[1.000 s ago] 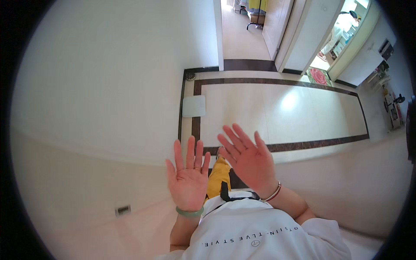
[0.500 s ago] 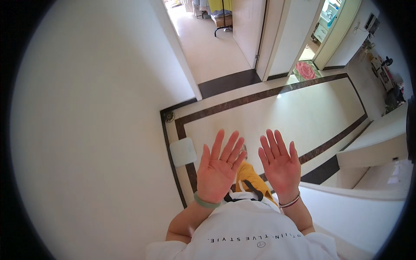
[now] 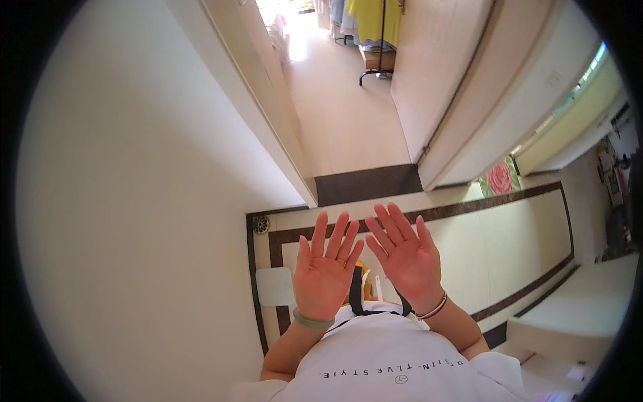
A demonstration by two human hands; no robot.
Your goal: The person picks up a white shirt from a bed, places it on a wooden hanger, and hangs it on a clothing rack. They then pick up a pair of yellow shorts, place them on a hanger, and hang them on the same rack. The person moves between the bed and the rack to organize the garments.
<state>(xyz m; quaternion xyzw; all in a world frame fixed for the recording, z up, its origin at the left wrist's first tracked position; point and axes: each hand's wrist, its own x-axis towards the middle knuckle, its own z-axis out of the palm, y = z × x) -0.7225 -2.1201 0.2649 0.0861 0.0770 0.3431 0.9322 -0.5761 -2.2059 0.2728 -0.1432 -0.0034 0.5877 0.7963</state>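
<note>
Both palms face up in front of my white shirt (image 3: 382, 355), and neither holds anything. My left hand (image 3: 325, 278) is open, its fingers spread; a thin ring sits on one finger and a pale green bangle (image 3: 313, 321) circles that wrist. Close beside it, a small gap apart, my right hand (image 3: 407, 261) is open too, fingers stretched out. A thin bracelet (image 3: 435, 307) is on the right wrist. Below the hands, part of my yellow trousers and a dark strap (image 3: 356, 291) show.
Ahead, a doorway with a dark threshold (image 3: 368, 184) leads to a room with a clothes rack (image 3: 382, 40). A white wall (image 3: 134, 201) runs along the left. A white flat square (image 3: 274, 287) and a round floor drain (image 3: 260, 224) lie beside it. A rose-patterned mat (image 3: 499, 179) is at right.
My view has shifted toward the doorway, which now looks nearer and larger. My right hand has come left, closer to my left hand. Both hands remain open.
</note>
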